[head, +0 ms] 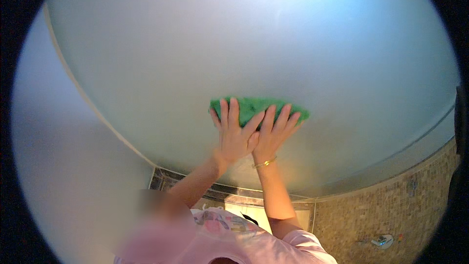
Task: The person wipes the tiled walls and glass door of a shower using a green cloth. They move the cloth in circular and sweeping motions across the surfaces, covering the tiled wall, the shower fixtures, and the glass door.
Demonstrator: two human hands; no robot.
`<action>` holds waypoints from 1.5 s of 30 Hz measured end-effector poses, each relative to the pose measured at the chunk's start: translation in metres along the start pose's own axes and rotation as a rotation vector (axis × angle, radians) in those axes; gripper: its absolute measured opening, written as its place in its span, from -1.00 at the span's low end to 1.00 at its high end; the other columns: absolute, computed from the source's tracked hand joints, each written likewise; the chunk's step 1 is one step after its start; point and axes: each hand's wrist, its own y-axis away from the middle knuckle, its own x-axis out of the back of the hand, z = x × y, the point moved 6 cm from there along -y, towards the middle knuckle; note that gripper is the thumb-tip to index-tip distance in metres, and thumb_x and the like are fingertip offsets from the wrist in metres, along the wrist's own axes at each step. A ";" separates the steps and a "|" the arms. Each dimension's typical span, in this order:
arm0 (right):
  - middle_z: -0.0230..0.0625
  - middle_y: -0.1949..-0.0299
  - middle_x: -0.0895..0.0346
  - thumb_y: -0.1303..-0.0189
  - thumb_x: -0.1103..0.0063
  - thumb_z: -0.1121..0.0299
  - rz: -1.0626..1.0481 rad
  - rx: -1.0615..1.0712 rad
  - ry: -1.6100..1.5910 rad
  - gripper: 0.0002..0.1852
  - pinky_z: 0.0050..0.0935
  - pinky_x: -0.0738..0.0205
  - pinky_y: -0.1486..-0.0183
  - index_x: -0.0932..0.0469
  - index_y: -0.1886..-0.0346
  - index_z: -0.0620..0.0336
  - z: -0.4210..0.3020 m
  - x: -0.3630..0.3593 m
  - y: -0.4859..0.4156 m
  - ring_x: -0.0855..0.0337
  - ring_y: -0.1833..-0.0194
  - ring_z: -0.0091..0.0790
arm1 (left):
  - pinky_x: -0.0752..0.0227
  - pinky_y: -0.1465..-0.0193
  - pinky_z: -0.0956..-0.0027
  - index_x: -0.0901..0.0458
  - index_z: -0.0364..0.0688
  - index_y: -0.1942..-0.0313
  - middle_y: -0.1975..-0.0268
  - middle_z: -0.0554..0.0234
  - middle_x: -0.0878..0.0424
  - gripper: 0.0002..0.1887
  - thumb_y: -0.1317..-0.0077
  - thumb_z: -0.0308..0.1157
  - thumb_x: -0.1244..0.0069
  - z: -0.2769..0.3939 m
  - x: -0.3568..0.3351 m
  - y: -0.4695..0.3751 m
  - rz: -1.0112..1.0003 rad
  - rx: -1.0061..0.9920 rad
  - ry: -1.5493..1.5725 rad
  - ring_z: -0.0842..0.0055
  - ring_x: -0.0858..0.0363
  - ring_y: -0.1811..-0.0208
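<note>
A green cloth [253,106] lies pressed against a large frosted glass panel [220,47]. Flat on its left part is my left hand [234,135], fingers spread and thumb pointing right. My right hand [273,132], with a gold-coloured bracelet [266,162] at the wrist, presses on the cloth's right part. The two hands touch near the thumbs. Both palms and much of the cloth's lower edge are hidden behind the hands.
A pale edge strip [91,106] runs down the panel's left side. Dark tiles [168,176] border it below. On the right, a mosaic-tiled wall [351,223] carries a lever mixer tap [383,241]. A pale surface [51,146] stands at the far left.
</note>
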 end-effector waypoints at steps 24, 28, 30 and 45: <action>-0.16 -0.25 0.06 -0.16 0.22 0.23 -0.062 0.046 -0.071 -0.55 0.12 0.45 -0.21 -0.18 -0.16 -0.02 -0.052 -0.007 0.016 0.21 -0.29 -0.03 | 0.56 -0.20 -0.09 -0.50 0.12 0.10 -0.26 -0.12 0.10 -0.56 -0.24 -0.02 0.52 -0.036 0.032 0.021 0.137 0.073 -0.029 0.05 0.26 -0.30; -0.20 -0.26 0.07 -0.18 0.27 0.16 -0.132 0.152 -0.040 -0.55 0.12 0.50 -0.21 -0.17 -0.16 -0.04 -0.052 0.003 0.014 0.22 -0.29 -0.06 | 0.55 -0.20 -0.10 -0.44 0.08 0.02 -0.24 -0.17 0.08 -0.55 -0.22 -0.04 0.50 -0.026 0.039 0.022 0.203 0.120 -0.006 -0.03 0.25 -0.28; -0.23 -0.26 0.06 -0.19 0.32 0.09 -0.091 0.084 -0.037 -0.54 0.14 0.47 -0.21 -0.17 -0.17 -0.08 -0.037 0.016 0.017 0.22 -0.29 -0.07 | 0.57 -0.20 -0.08 -0.38 0.15 -0.03 -0.24 -0.16 0.08 -0.56 -0.21 -0.02 0.47 -0.012 0.034 0.024 0.167 0.088 -0.034 -0.05 0.27 -0.28; -0.08 -0.27 0.20 -0.18 0.32 0.03 0.093 -0.360 0.131 -0.38 0.04 0.34 -0.24 0.07 -0.23 0.15 0.042 0.047 0.003 0.20 -0.27 0.01 | 0.44 -0.25 0.13 -0.27 0.26 -0.08 -0.24 0.33 -0.10 -0.53 -0.08 -0.07 0.20 0.095 0.016 -0.070 -0.222 -0.383 0.262 0.49 0.03 -0.28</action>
